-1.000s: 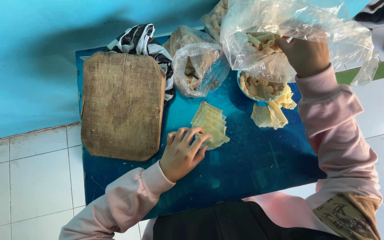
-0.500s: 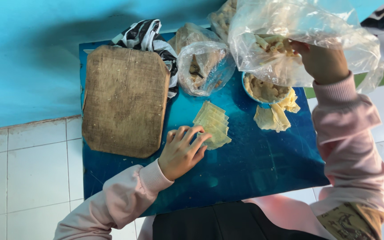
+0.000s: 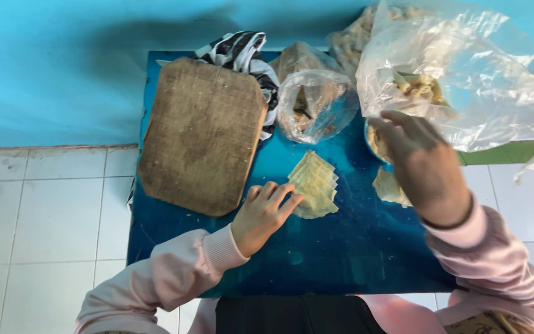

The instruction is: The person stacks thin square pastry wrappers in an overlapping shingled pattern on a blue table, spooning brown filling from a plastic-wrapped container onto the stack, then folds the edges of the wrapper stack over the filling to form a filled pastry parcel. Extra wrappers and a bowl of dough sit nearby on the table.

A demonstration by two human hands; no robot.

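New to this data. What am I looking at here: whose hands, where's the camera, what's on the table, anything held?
No machine here: a person in pink sleeves works with bare hands. The single picture comes from a camera on their head, looking down.

A blue table stands by a blue wall on white floor tiles. On it lie a worn wooden board, a striped cloth, a small clear bag and a fanned stack of thin yellowish sheets.

The left hand rests open, fingertips on that stack. The right hand hovers open, holding nothing, under a large clear bag of pale pieces.

Blue table, pale yellow wrappers
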